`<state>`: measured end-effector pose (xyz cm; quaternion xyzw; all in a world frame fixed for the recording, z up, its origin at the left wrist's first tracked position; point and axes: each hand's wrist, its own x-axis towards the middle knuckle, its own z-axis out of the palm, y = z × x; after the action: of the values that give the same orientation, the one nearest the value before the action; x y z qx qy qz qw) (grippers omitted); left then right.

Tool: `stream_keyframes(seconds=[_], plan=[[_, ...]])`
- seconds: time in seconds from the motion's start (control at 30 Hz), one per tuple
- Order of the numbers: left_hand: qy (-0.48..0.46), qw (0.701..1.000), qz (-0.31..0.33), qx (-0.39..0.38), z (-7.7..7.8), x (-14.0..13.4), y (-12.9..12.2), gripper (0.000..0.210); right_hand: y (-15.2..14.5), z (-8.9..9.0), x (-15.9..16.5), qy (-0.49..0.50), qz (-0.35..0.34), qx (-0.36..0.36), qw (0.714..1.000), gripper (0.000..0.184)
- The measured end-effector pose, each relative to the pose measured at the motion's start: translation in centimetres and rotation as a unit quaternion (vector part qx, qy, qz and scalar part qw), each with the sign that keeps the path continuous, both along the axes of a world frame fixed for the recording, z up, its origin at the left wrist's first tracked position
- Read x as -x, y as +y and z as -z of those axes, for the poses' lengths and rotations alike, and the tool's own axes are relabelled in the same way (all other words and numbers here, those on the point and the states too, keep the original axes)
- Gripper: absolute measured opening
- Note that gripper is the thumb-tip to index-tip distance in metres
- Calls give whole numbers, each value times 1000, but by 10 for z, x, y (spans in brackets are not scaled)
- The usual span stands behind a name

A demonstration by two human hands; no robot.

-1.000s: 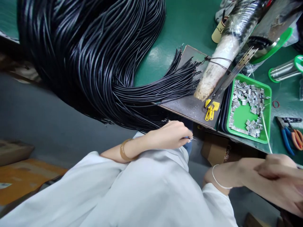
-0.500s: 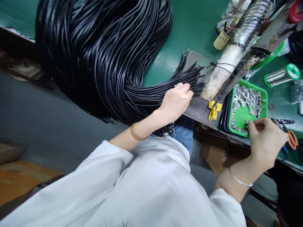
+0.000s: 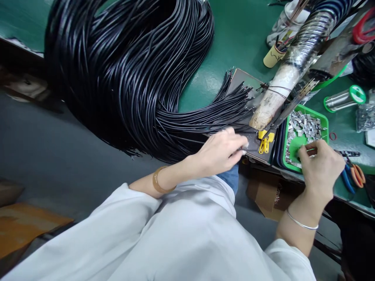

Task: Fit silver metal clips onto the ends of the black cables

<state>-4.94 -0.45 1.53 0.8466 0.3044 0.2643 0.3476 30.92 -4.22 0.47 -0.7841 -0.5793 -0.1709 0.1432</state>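
A large bundle of black cables (image 3: 140, 86) lies looped over the green bench, its stripped ends fanned out on a dark board (image 3: 249, 80). At the board's front edge my left hand (image 3: 224, 150) is closed around one black cable, whose dark tip pokes out past the fingers. Over the front part of a green tray (image 3: 325, 128), my right hand (image 3: 322, 164) holds thumb and fingertips pinched together; whatever is between them is too small to make out. Small metal connector shells (image 3: 304, 125) lie in that tray.
A white fume duct (image 3: 271, 99) and a soldering iron (image 3: 293, 103) on a stand reach down over the board. Yellow clips (image 3: 265, 142) hang near its tip. Further right are a solder spool (image 3: 342, 99), orange-handled pliers (image 3: 357, 175) and a red ring (image 3: 333, 136).
My left hand has come off the cable bundle toward me, drawing one cable to the board's front edge. My right hand has shifted slightly left and stays over the green tray.
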Motion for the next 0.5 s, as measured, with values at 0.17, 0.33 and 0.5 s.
stream_keyframes(seconds=[0.17, 0.33, 0.5], plan=[[-95, 923, 257, 268, -6, -9, -5, 12, -26, -12, 69, 127, -56, -195, 971, 13], [-278, 846, 62, 451, 7, -23, -3, 6, -42, -16, 155, 214, -144, -271, 927, 13], [-305, 843, -24, 443, 14, -29, -1, 15, -39, -3, 180, 333, -180, -200, 904, 4]])
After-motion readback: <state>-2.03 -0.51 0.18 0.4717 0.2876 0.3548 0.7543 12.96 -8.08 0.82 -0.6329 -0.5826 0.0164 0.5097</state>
